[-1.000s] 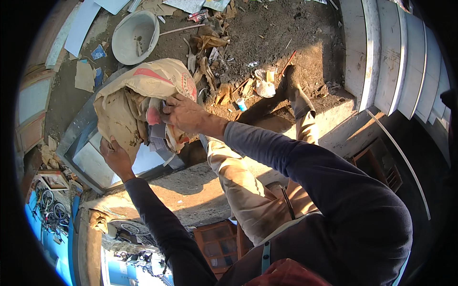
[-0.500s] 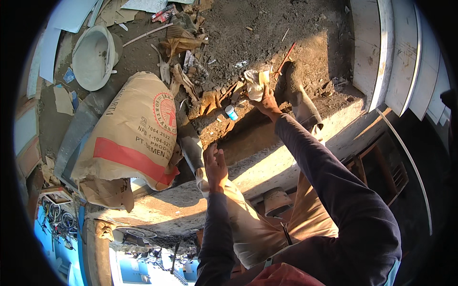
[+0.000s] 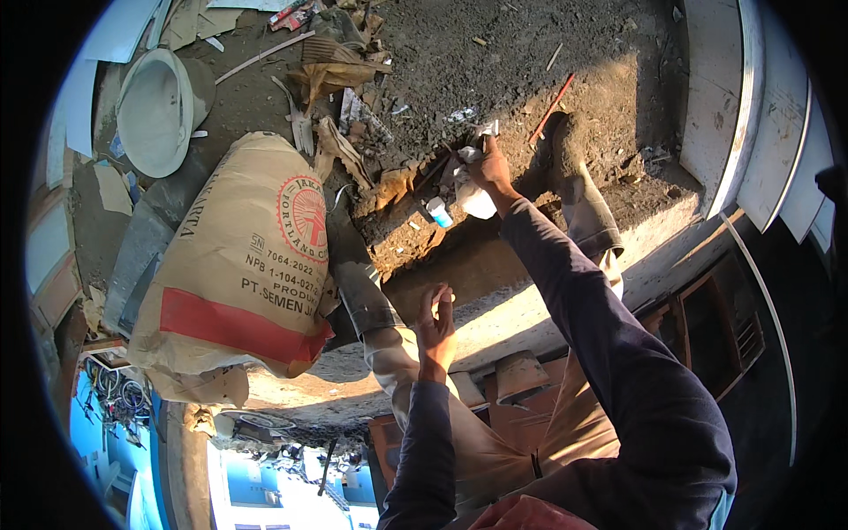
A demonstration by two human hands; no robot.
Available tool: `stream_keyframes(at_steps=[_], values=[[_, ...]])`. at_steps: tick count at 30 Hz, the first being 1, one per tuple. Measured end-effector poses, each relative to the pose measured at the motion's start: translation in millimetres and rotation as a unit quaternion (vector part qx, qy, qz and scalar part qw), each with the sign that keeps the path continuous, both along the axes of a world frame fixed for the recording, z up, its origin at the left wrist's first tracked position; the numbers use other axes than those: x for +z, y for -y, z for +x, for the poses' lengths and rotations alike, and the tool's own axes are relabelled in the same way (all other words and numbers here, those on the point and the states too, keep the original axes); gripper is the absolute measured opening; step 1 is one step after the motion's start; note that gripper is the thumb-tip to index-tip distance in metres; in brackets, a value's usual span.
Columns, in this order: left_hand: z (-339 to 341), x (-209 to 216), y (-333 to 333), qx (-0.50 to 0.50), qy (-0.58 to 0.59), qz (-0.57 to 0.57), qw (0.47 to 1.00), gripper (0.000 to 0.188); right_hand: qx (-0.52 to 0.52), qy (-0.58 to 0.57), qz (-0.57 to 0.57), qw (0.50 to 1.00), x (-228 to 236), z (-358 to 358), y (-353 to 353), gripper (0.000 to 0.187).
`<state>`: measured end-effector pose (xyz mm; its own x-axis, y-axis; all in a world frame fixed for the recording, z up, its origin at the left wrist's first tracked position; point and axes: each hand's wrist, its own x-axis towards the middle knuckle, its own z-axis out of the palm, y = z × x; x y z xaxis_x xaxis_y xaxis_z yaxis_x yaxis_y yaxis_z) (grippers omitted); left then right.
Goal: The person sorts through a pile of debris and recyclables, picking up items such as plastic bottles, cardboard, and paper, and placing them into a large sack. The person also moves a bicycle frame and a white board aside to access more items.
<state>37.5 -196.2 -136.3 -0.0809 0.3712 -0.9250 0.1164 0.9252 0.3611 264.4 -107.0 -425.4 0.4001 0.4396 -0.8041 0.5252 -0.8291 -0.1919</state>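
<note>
My right hand point(image 3: 496, 175) reaches out over the rubble, its fingers closed on a crumpled white plastic bag point(image 3: 477, 200). The bag hangs beside and below the hand, and a pale scrap of it sticks up past the fingertips. Just left of the bag lies a small white tub with a blue end point(image 3: 438, 212). Nearer to me, my left hand point(image 3: 435, 332) is raised over my left leg, clear of the ground. Its fingers are curled in towards the thumb; whatever they may hold is hidden.
A large brown paper cement sack point(image 3: 238, 238) stands at the left, with a dusty pale bucket point(image 3: 150, 115) behind it. Torn paper point(image 3: 336, 75) and soil lie ahead. A red stick point(image 3: 551, 108) rests near my right boot point(image 3: 574, 168). Pale boards point(image 3: 724, 97) line the right side.
My right hand has taken up the white bag, which now hangs lower beside it. My left hand has moved right and nearer to me, its fingers more curled. The view has shifted slightly.
</note>
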Motion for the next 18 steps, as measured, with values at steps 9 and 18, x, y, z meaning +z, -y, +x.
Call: stream_keyframes(at_steps=[9, 18], values=[[-28.3, -130.5, -4.8, 0.27, 0.025, -0.103, 0.957, 0.048, 0.064, -0.304, 0.255, 0.916, 96.8, -102.2, -209.1, 0.068], [-41.7, -258.0, -26.5, 0.505, 0.121, -0.257, 0.815, 0.119, 0.482, -0.038, 0.102, 0.87, 18.9, -176.9, -342.7, 0.11]])
